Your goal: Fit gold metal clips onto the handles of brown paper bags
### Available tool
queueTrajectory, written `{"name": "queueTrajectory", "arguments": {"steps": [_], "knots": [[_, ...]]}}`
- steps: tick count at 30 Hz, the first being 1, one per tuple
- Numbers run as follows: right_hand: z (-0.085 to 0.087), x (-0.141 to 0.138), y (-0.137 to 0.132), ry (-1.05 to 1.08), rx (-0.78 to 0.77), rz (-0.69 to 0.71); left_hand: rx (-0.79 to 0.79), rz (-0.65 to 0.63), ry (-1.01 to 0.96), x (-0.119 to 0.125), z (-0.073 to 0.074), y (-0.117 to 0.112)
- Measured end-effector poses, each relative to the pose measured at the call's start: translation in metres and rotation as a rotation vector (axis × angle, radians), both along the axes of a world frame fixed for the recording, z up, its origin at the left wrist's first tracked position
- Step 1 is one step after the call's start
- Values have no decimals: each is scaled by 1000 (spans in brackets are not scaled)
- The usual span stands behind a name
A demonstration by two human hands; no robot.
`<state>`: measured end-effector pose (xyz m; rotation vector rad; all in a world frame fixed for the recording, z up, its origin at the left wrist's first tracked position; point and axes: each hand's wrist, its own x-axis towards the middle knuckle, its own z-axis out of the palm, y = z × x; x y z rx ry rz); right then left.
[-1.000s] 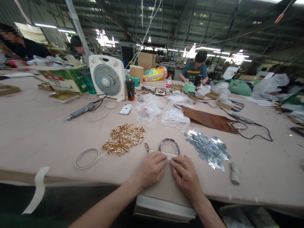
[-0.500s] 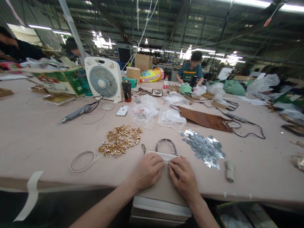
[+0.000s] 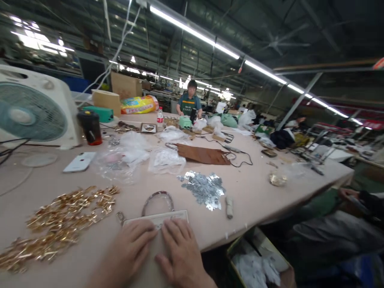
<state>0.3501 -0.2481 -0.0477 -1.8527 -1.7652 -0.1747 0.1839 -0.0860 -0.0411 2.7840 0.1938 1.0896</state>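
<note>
Both my hands rest on a beige handbag [image 3: 156, 219] lying at the near edge of the table. My left hand [image 3: 129, 250] lies on its left part, fingers stretched toward the top edge. My right hand [image 3: 180, 252] lies beside it, fingertips at the same edge. The fingertips of both meet at a small spot on the top edge; I cannot make out anything in them. The bag's round handle [image 3: 158, 199] sticks out beyond the hands. A pile of gold metal fittings [image 3: 60, 220] lies to the left, a pile of silver metal plates [image 3: 204, 190] to the right.
A white fan [image 3: 30, 108], a dark cup [image 3: 89, 128], a white phone [image 3: 79, 162] and plastic bags [image 3: 126, 158] stand further back. Brown leather pieces [image 3: 204, 154] lie mid-table. A person in green [image 3: 189, 103] works at the far end. A box of white material [image 3: 258, 264] sits below the table's right edge.
The view has swung to the right and come closer to the table. My hands stay on the bag's top edge, close together.
</note>
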Motion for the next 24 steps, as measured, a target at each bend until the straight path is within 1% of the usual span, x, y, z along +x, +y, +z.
{"name": "queueTrajectory", "arguments": {"steps": [2,4,5,6,8,10,11,13,16,20,24], "knots": [[2,2,-1,57,20,29,27,-7,-25,1,-3,5],[4,9,-3,158,93,60,53,-22,-43,0,-3,8],[5,16,-3,219,147,48,63,-28,-46,0,-3,9],[6,25,-4,276,211,8,68,-32,-45,-1,-3,10],[6,50,-6,344,344,-150,58,-25,-33,-2,-4,10],[5,82,-10,324,442,-324,38,-17,-17,-3,-4,10],[4,99,-13,292,451,-385,29,-14,-11,-3,-5,9],[0,129,-21,202,415,-464,15,-10,-2,-3,-4,9],[-5,159,-32,78,275,-475,1,-7,0,-2,-2,7],[-6,172,-34,-10,129,-423,-8,-8,-10,-1,3,5],[0,175,-26,-7,48,-396,-40,-7,-5,-2,4,4]]}}
